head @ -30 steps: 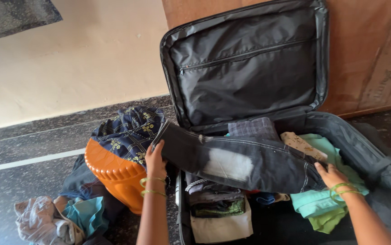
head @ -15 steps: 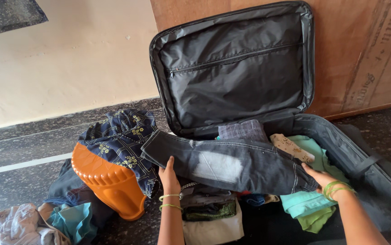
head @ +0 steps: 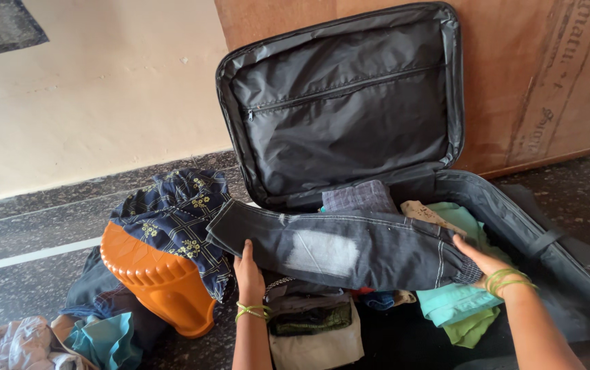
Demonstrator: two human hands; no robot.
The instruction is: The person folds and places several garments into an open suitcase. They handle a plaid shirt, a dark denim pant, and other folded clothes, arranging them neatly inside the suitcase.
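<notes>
1. The jeans (head: pixel 350 247) lie across the folded clothes (head: pixel 315 322) in the suitcase (head: pixel 548 240), overhanging its left edge.
2. The lid (head: pixel 343 103) stands behind, against the board (head: pixel 548 75).
3. The stool (head: pixel 158 281) sits left of the suitcase, a cloth (head: pixel 171 212) on it.

One open suitcase (head: pixel 514 205), one pair of dark jeans (head: pixel 363 247), one orange stool (head: pixel 158 281), two hands: left hand (head: pixel 248 273), right hand (head: pixel 476 259).

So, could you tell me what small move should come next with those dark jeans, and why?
Probably lower the folded dark jeans flat onto the clothes in the suitcase. The left hand and right hand hold them at both ends, directly above the packed stacks, and one end overhangs the rim.
</notes>
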